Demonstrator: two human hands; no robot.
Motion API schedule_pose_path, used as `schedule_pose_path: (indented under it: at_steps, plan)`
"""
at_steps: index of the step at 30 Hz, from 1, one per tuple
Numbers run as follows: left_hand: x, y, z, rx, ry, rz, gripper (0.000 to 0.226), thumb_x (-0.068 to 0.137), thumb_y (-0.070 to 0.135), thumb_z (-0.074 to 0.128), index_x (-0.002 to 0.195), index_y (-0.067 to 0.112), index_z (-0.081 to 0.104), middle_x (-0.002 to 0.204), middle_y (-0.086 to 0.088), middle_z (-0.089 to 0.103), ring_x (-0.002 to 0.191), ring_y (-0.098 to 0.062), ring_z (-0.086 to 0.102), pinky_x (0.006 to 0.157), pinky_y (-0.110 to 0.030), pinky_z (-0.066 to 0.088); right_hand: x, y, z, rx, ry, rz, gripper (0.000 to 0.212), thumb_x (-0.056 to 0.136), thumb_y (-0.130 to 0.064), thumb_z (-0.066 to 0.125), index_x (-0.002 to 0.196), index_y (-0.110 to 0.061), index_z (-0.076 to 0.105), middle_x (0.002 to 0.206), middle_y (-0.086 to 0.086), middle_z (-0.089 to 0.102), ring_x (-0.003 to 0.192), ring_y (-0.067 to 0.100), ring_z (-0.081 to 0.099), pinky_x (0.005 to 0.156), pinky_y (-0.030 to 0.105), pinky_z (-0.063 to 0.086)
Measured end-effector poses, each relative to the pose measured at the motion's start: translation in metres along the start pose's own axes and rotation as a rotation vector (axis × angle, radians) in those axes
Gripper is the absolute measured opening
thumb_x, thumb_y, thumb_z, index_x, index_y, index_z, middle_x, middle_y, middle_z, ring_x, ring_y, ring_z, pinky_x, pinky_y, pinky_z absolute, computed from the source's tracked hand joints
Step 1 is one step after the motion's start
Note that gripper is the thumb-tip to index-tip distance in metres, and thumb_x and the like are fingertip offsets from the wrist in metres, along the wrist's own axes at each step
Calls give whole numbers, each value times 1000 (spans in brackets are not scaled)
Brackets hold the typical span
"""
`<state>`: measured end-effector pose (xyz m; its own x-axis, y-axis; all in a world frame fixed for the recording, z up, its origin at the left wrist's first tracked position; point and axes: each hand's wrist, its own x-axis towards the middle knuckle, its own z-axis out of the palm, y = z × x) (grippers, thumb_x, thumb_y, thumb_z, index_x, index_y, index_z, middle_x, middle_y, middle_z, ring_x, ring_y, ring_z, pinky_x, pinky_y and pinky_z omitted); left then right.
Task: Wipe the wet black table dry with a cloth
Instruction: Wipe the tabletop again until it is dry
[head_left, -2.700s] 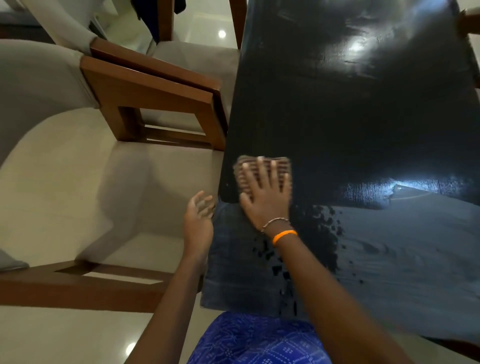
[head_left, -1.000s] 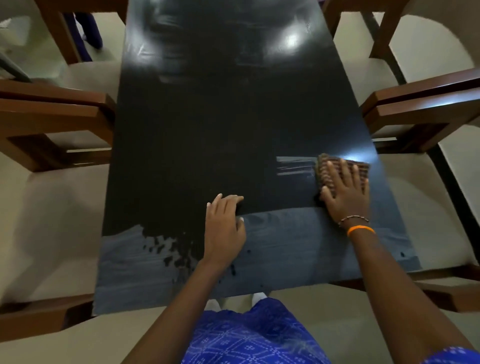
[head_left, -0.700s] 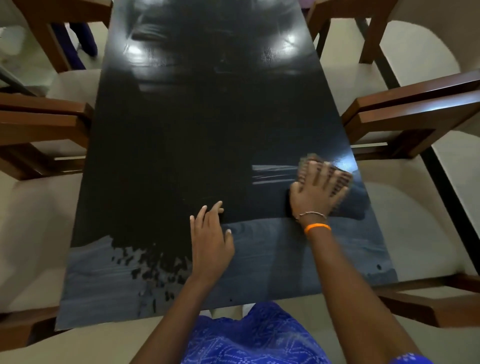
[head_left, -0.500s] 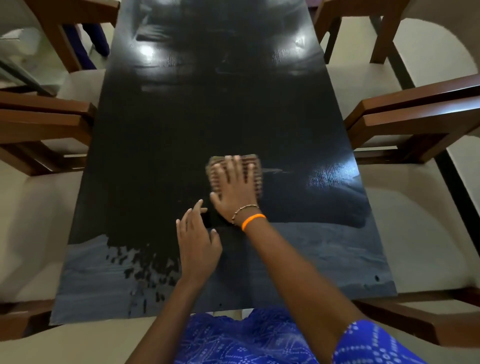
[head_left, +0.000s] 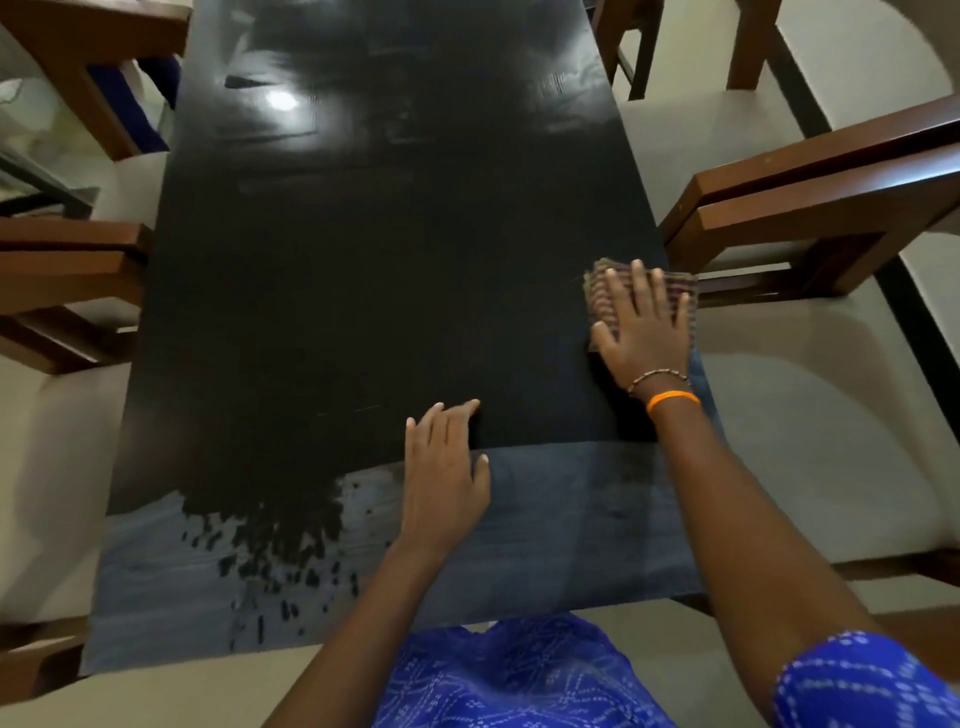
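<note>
Black table (head_left: 363, 312) was mostly wet and glossy; the near strip looked duller, likely wiped. Right hand (head_left: 641, 332) pressed the folded striped cloth (head_left: 597, 291) flat at the right edge, grip splayed, spreading pressure. Left hand (head_left: 447, 478) lay flat, fingers straight, probably bracing.

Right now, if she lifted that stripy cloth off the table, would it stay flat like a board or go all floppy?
Probably floppy. The cloth looks like thin folded fabric, lying flat under the right hand, so it would likely droop and unfold when lifted. It seems light for its size, though soaked-up water may weigh it down. Pushed, it should glide easily over the glossy wet table.
</note>
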<state>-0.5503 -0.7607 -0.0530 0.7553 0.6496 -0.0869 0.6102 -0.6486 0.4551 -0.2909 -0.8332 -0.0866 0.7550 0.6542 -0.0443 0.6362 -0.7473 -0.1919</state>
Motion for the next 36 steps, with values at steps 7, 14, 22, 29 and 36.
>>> schedule_pose_path:
  at_steps: [7, 14, 22, 29, 36]
  plan:
    - [-2, 2, 6, 101, -136, -18, 69, 86, 35, 58, 145, 22, 22, 147, 1, 28, 143, -23, 12, 116, -47, -4, -15, 15, -6, 2, -57, 52, 72, 81, -47, 29, 148, -27, 14, 158, 5, 7, 146, 28, 4, 115, 55, 5]
    - [-2, -5, 6, 87, -114, 29, 69, 86, 36, 57, 144, 20, 24, 146, 0, 29, 143, -24, 11, 115, -47, -6, -127, 13, 1, -24, -37, 168, 75, 78, -52, 21, 147, -25, 21, 157, 7, 14, 144, 31, 12, 112, 57, 10]
    - [-23, -49, -18, 11, -72, 65, 68, 83, 31, 62, 142, 17, 31, 143, -1, 36, 142, -26, 16, 115, -48, -1, -126, -70, 15, -5, -59, 237, 79, 74, -52, 16, 148, -24, 16, 158, 9, 9, 146, 30, 5, 112, 60, 3]
    - [-74, -144, -60, -31, 77, -110, 62, 81, 22, 64, 137, 15, 39, 139, -6, 44, 139, -26, 26, 114, -47, 3, -118, -251, 44, 25, -200, -165, 72, 89, -42, 35, 149, -24, -1, 158, 9, -10, 145, 30, -13, 112, 54, -10]
    - [-123, -244, -102, -69, 288, -416, 61, 78, 2, 62, 135, 10, 40, 136, -12, 47, 134, -29, 36, 113, -43, 6, -150, -421, 79, 34, -306, -527, 70, 93, -37, 39, 149, -21, 1, 158, 8, -10, 145, 30, -12, 112, 55, -11]
